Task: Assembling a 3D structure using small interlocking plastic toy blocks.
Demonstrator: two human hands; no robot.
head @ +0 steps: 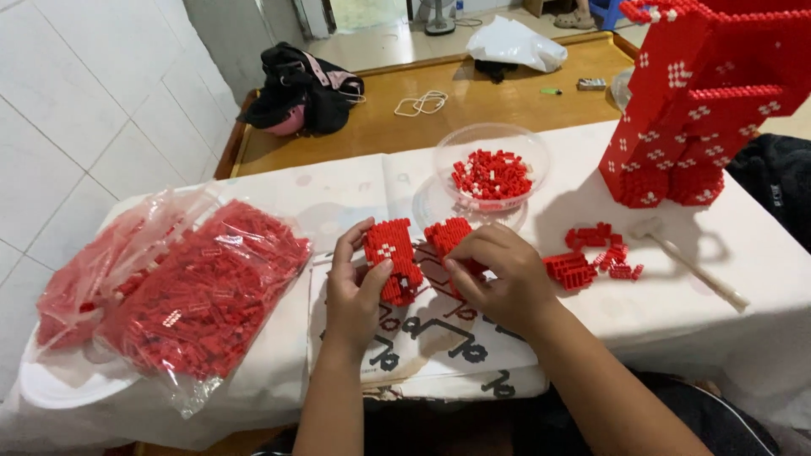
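2 bare forearms, no sleeves; left hand, right hand ungloved.

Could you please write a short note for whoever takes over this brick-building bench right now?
Left hand: grips a red block piece with white dots.
Right hand: grips a second red piece, close beside the first; I cannot tell if they are joined.
Both are over the printed sheet.
Bowl behind holds loose red and white bricks; small built bits lie right of the hands; full bags lie left.
Done: the tall red model stands far right.
Left: the two held pieces are apart from the model.
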